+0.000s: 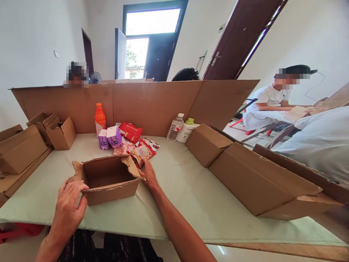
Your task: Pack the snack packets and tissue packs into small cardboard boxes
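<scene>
An open-topped cardboard box (111, 194) with ragged upper edges stands in front of me on the pale green tabletop (174, 203); its visible inside is bare. My left hand (70, 200) grips the box's near left corner, fingers over the rim and thumb against the side. At the box's right end is my right hand (148, 174), its fingers partly hidden behind the wall and close to the snack bags. Just behind the box lie a red snack bag (131, 131), a snack bag with a pale print (143, 152) and two purple tissue packs (110, 137).
An orange drink bottle (99, 118), a clear water bottle (176, 127) and a white bottle with green cap (187, 130) stand near the upright cardboard screen (152, 105). Cardboard boxes line the left (23, 147) and right (256, 174) sides. Other people sit beyond the table.
</scene>
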{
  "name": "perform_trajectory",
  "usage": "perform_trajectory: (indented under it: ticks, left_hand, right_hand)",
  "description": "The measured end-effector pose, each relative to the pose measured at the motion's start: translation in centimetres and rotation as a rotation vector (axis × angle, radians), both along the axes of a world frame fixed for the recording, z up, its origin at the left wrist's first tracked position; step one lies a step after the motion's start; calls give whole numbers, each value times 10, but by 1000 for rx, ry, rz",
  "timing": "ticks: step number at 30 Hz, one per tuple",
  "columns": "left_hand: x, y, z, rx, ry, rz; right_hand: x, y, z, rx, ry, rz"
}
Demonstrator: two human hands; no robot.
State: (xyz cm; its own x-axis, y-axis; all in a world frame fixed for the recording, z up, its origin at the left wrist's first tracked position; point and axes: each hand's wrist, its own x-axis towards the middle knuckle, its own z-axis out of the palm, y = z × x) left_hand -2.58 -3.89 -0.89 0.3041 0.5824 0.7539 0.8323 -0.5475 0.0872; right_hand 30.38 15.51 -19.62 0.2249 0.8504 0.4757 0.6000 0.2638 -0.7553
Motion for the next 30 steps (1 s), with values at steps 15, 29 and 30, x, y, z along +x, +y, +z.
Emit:
perform_trajectory:
  ticks: [15, 29, 30]
  left_hand:
    - [3, -16, -11, -54, -9, -18]
    - [5, -23, -14, -17, -77, -63]
    - [5, -23, -14, -17, -88, -65]
  right_hand:
    - [6, -6, 9, -76, 18, -28]
    - [9, -12, 7, -89, -7, -6]
    - [10, -12, 7, -89, -9, -5]
